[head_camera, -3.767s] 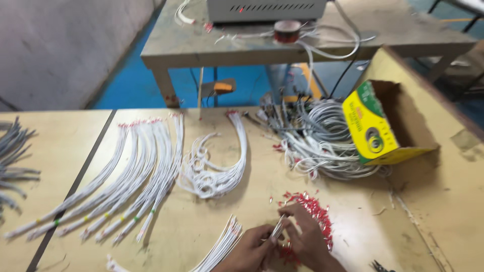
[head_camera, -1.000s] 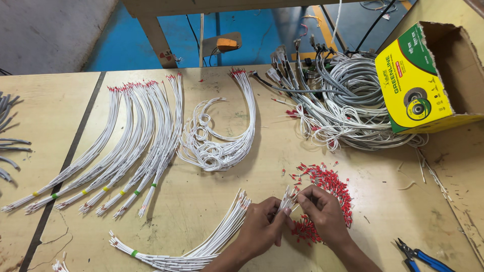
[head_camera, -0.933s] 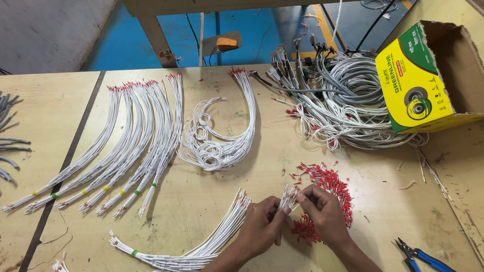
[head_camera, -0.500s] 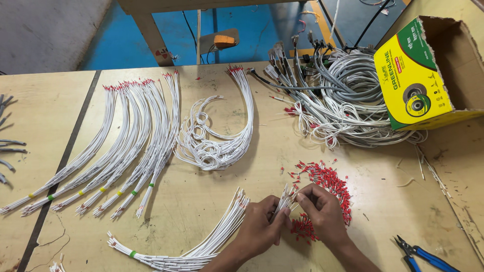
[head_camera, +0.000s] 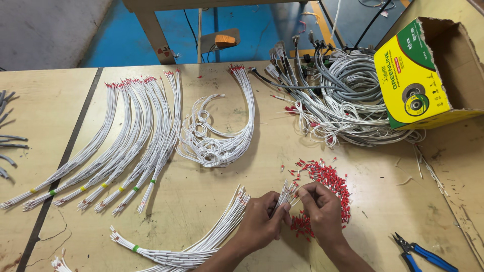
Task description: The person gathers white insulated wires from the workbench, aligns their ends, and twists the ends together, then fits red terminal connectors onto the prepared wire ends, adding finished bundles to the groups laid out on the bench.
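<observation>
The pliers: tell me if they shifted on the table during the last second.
No. The pliers lie at the same spot right of the red ferrule pile; only the camera view moved slightly.

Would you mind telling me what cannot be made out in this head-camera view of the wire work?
- Head view: whether the right hand pinches one small red ferrule; the fingertips hide it.
- Head view: the ends of the white wire bundle past the left hand; too small and blurred to count.
- Head view: the inside of the open cardboard box; shadowed, cut off by the right edge.
- Head view: the blue-handled pliers; handles cut off by the bottom edge.
</observation>
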